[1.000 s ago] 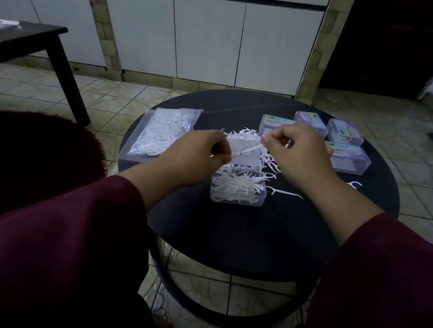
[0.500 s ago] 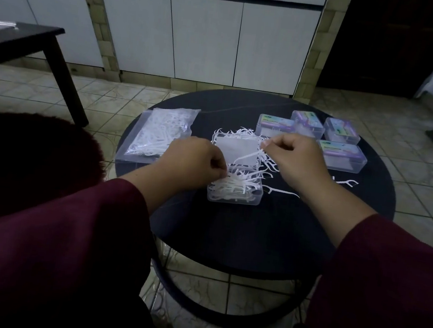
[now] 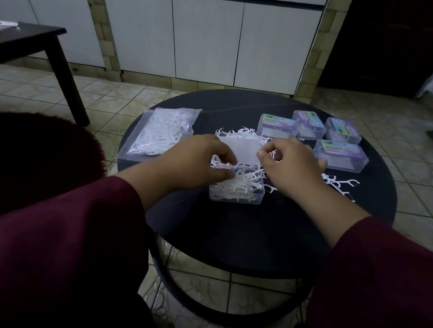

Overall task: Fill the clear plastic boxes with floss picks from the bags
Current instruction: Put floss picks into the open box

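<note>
While dim light covers the room, the round dark counter [image 3: 229, 232] stands out as the largest thing, resting on a black ring frame over a tiled floor [image 3: 423, 187]. Maroon sleeves [image 3: 53, 239] reach in from both lower corners. At the left edge of the counter lies a clear bag [image 3: 159, 133] packed with white floss picks, flat and untouched by either hand. Toward the far right sit four closed clear boxes [image 3: 341, 156] with coloured labels on their lids, grouped close together. Near the middle stands the open clear box [image 3: 236, 190], partly filled with picks, its lid [image 3: 241, 150] lying flat just behind it. Loose floss picks [image 3: 340, 183] are scattered around the lid and off to the right of the open box. The left hand [image 3: 194, 161] hovers at the left rim of the open box, its fingers and thumb curled onto picks at the box's top. The right hand [image 3: 291, 164] sits over the lid's right edge with thumb and forefinger pinched together; whether a pick is between them I cannot tell. A second dark table [image 3: 35, 43] stands at the far left.
</note>
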